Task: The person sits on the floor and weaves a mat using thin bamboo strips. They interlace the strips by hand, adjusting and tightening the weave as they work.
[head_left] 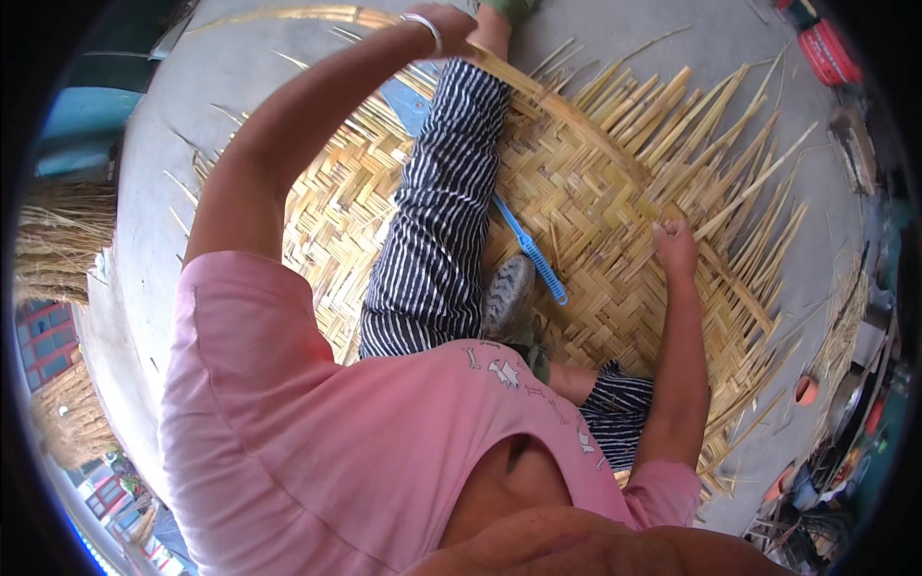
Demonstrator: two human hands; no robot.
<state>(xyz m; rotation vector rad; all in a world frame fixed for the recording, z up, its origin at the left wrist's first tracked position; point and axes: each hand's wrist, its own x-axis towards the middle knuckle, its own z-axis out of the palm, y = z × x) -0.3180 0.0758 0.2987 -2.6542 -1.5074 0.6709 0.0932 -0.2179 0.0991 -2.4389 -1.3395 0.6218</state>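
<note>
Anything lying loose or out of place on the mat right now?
One thing: a blue plastic tool, comb-like, lies loose on the woven bamboo mat beside the striped trouser leg; neither hand touches it. The left hand grips a long curved strip; the right hand presses the weave.

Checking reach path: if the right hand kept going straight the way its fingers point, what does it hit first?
The right hand points up and away over the woven bamboo mat. First in line look to be the loose bamboo strip ends fanning out just past its fingertips, which it seems to touch already; depth is unclear.
</note>
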